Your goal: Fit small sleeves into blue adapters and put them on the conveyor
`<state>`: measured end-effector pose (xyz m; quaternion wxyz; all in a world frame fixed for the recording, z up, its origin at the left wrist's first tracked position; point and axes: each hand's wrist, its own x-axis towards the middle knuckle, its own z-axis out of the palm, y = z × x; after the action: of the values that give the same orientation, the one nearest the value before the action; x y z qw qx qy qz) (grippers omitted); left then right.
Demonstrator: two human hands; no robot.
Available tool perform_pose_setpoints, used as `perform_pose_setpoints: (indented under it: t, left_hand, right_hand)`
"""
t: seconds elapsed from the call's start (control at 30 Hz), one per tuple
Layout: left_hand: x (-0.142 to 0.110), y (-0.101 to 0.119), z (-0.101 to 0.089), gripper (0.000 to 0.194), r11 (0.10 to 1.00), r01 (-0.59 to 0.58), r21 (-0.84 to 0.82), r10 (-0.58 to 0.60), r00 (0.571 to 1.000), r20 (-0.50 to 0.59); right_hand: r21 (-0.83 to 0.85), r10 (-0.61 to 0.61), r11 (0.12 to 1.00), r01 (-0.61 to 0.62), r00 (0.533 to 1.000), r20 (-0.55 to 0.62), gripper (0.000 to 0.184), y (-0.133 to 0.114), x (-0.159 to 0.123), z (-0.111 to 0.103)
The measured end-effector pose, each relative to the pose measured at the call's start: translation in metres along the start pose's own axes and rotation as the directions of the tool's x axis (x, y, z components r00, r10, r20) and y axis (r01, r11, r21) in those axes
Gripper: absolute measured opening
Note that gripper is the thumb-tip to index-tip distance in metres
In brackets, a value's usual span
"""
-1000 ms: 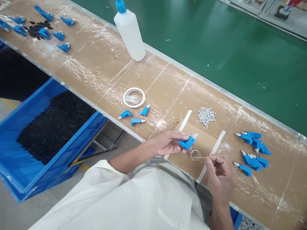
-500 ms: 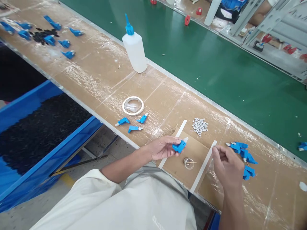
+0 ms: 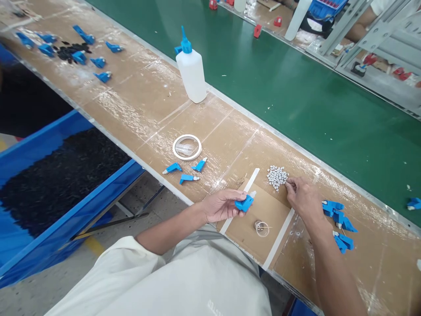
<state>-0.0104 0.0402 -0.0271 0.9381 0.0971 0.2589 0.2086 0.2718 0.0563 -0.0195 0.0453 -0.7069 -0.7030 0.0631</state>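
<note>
My left hand (image 3: pixel 226 204) is closed around a small blue plastic part (image 3: pixel 244 203) with a pale tip pointing up and away. At the right edge of a pile of tiny grey pieces (image 3: pixel 276 176), the fingertips of my right hand (image 3: pixel 303 195) come together. Whether a piece is between them is too small to see. Below the pile, a small round clear cup (image 3: pixel 262 228) with a thin stick in it stands on a cardboard sheet (image 3: pixel 241 232) taped at both sides. Several more blue parts (image 3: pixel 338 215) lie beside my right forearm.
Three blue parts (image 3: pixel 187 177) lie near a white tape roll (image 3: pixel 174 149). Behind stands a white squeeze bottle (image 3: pixel 192 77) with a blue nozzle. Farther left, blue parts surround black pieces (image 3: pixel 70 52). A green belt (image 3: pixel 279 87) runs alongside; a blue bin (image 3: pixel 66 210) holds black pieces.
My right hand has moved up and left to the edge of the grey pile. My left hand still holds the blue part in nearly the same place. The view has shifted slightly.
</note>
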Motion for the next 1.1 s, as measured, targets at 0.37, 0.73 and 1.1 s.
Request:
perform_pose_setpoints:
  t: [0.37, 0.73, 1.1]
  left_hand:
    - [0.006, -0.005, -0.006, 0.031, 1.0, -0.002, -0.017, 0.003, 0.998, 0.07]
    - [-0.001, -0.008, 0.011, 0.034, 1.0, -0.003, 0.016, 0.0, 0.989, 0.15]
    - [0.001, -0.013, 0.024, 0.039, 0.996, -0.009, 0.091, -0.006, 0.988, 0.156]
  right_hand:
    - [-0.215, 0.073, 0.977, -0.015, 0.962, 0.264, 0.015, -0.019, 0.036, -0.031]
    - [0.897, 0.26, 0.31, -0.314, 0.936, 0.237, 0.031, -0.049, -0.063, -0.059]
    - [0.945, 0.181, -0.08, -0.316, 0.928, 0.326, 0.028, -0.088, -0.095, -0.053]
